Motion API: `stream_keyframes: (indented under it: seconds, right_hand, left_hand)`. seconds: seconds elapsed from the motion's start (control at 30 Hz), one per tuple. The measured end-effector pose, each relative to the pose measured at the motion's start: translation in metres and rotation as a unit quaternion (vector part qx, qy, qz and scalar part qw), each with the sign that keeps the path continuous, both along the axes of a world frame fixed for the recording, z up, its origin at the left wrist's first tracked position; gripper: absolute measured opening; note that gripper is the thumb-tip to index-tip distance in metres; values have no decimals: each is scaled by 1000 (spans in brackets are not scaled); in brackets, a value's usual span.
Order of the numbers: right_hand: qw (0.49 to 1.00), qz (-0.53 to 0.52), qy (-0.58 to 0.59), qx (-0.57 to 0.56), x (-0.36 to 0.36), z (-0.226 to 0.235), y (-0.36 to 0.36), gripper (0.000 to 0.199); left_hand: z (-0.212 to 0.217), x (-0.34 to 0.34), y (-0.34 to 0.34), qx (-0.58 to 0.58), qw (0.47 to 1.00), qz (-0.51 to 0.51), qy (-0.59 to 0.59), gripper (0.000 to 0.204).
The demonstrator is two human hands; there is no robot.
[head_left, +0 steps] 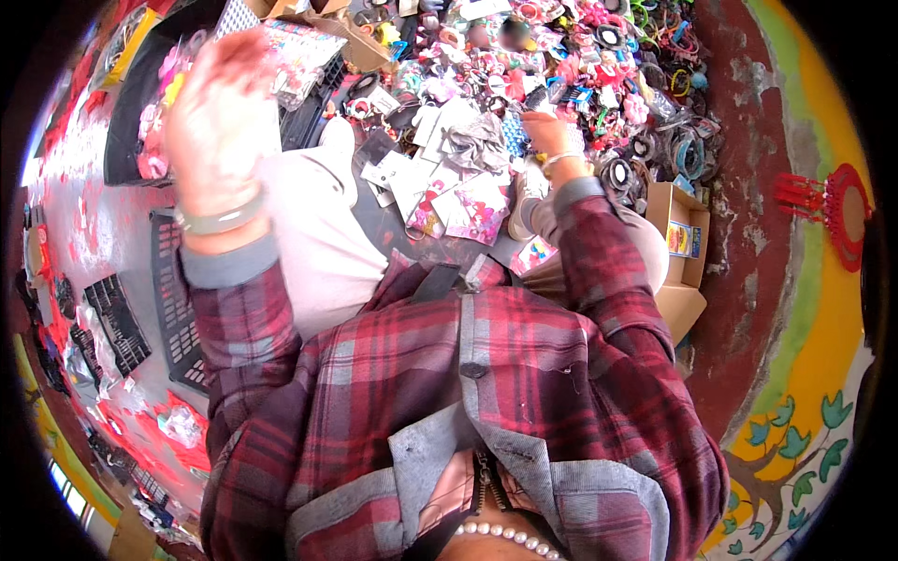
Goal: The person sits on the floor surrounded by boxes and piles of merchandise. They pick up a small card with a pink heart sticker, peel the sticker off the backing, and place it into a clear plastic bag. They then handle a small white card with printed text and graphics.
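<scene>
My left hand (220, 122) is raised at the upper left, beside a black crate with hair accessories; motion smears its fingers, so what it holds cannot be made out. My right hand (554, 138) reaches into the near edge of a large heap of small accessories (524, 56). Its fingers look curled, and what lies in them is hidden. Just left of those fingertips is a blue patterned piece (513, 136). A crumpled grey cloth or bag (475, 142) lies between my knees, next to several white cards (409, 184) and a pink printed card (475, 208).
On the left stand a black crate (122, 140) and a grey slotted basket (176, 309). An open cardboard box (687, 210) holding a small packet sits by my right knee. A painted wall (823, 309) with a red hanging ornament (845, 215) bounds the right side.
</scene>
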State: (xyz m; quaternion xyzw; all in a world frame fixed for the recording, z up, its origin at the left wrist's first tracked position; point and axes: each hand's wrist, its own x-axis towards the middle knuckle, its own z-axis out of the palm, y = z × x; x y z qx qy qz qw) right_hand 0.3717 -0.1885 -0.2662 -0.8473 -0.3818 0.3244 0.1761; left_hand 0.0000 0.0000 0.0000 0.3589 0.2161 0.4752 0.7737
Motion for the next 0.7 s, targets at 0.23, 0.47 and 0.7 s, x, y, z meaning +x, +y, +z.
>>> stream_keyframes:
  seconds: [0.23, 0.47, 0.7]
  right_hand:
    - [974, 135, -155, -93, -57, -48, 5, 90]
    - [952, 207, -149, -169, -65, -49, 18, 79]
    - [984, -116, -97, 99, -11, -126, 18, 14]
  left_hand:
    - [-49, 116, -25, -101, 986, -93, 94, 26]
    - [-47, 131, -27, -105, 983, -77, 129, 25]
    - [-51, 144, -27, -111, 977, -88, 159, 25]
